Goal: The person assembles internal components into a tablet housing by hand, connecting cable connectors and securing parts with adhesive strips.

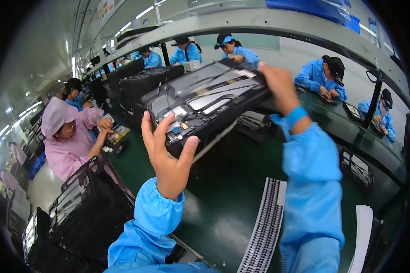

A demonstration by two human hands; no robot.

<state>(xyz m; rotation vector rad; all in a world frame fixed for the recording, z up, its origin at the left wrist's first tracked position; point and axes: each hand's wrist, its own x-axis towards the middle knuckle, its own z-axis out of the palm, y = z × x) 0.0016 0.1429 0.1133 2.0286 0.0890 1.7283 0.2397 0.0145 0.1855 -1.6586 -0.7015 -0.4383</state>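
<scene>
Raised and tilted above the dark green bench [209, 204] is a black tray [234, 113] carrying flat grey panels, black cables and a small circuit board. My left hand [168, 159] takes the tray's near left corner, with its fingers and thumb spread around the corner. At the tray's far right end, my right hand [280, 86] grips the edge; its fingertips are partly hidden. A blue band [296, 116] circles my right wrist. Below my arms lies a long white strip [264, 223] with rows of small black parts.
Black trays are stacked at lower left [95, 218] and behind the held one [146, 82]. Another parts tray [357, 168] and a white strip [362, 232] lie at right. A person in pink [68, 141] works at left; several in blue sit beyond the overhead rail [241, 25].
</scene>
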